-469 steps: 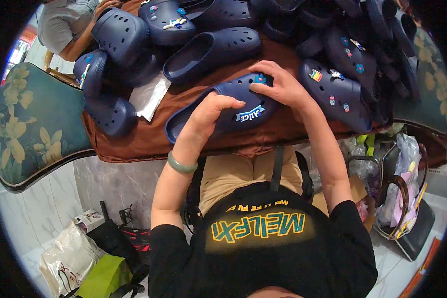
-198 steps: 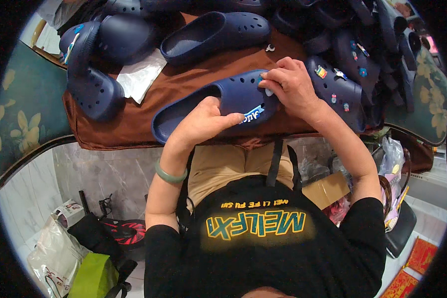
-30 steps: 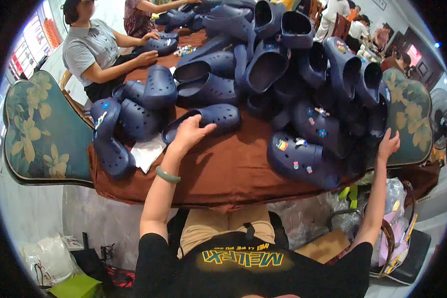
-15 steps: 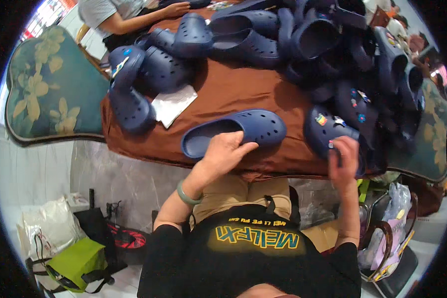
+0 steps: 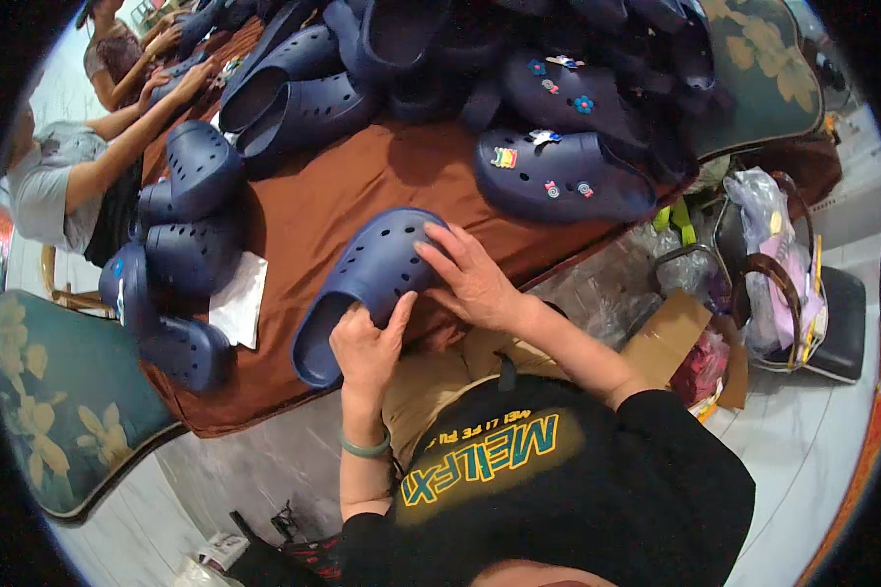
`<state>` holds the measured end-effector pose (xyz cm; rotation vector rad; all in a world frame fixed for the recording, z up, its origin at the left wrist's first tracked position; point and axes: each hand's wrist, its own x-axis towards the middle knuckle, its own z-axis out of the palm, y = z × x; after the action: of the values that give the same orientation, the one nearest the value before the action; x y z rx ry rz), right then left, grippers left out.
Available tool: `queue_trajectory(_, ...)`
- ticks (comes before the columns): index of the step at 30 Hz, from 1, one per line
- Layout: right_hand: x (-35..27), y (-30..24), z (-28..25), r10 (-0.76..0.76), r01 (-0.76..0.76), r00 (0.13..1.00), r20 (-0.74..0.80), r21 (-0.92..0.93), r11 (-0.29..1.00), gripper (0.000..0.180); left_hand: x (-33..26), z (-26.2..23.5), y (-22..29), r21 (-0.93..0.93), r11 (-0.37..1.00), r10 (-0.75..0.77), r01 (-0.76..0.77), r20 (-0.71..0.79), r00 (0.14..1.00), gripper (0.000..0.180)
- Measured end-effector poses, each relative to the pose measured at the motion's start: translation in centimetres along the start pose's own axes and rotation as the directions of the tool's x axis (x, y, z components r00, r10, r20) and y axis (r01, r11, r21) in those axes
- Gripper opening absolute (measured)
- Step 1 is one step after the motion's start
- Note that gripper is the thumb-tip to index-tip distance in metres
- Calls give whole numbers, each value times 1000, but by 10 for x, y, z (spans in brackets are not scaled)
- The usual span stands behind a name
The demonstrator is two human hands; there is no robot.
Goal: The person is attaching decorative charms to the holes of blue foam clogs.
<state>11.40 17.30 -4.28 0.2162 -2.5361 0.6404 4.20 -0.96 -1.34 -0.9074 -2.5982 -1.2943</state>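
Observation:
In front of me a plain navy-blue clog [image 5: 380, 256] lies slantwise on the brown cloth, toe pointing away. My left hand [image 5: 364, 344] has its fingers curled into the foot opening and its thumb along the upper. My right hand [image 5: 472, 279] grips the clog's toe from the right, two fingers lying over the holes. Anything small under those fingers is hidden. To the right rests another navy clog [image 5: 612, 191] with several colourful charms in its holes. A further charm-decorated clog [image 5: 597, 122] lies just behind it.
Many navy clogs [image 5: 313, 106] are heaped along the far side. More clogs [image 5: 191, 256] stand at the left beside a white packet [image 5: 237, 301]. At the upper left a person in a grey top [image 5: 54, 181] works at the table. Floral chairs [image 5: 59, 421] and a cardboard box [image 5: 671, 342] are nearby.
My right hand has left the decorated clog on the right and come to the plain clog's toe. The left hand's fingers have moved into its opening. The whole view has turned.

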Motion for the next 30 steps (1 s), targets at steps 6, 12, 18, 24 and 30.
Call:
queue_trajectory(6, -37, -13, 2, 5, -4, 1000, -9, 39, 999, 65, -17, 2, -5, 113, 987, 127, -114, -120, 985, 41)
queue_trajectory(12, -69, -25, -2, 67, -44, 981, 185, -124, 991, 56, -38, 0, -2, 189, 962, 217, -199, -79, 973, 32)
queue_trajectory(18, -64, -12, -9, -50, 51, 998, -34, 31, 998, 35, -40, 11, -4, 224, 952, 245, -208, -152, 958, 29)
queue_trajectory(24, -19, 53, -90, 35, -179, 863, -504, -239, 954, 21, -28, 11, 3, 184, 950, 284, -253, -165, 944, 27)
queue_trajectory(30, 14, 104, -138, 5, -208, 948, -318, -606, 768, 26, -20, 19, 4, 128, 967, 239, -219, -162, 957, 26)
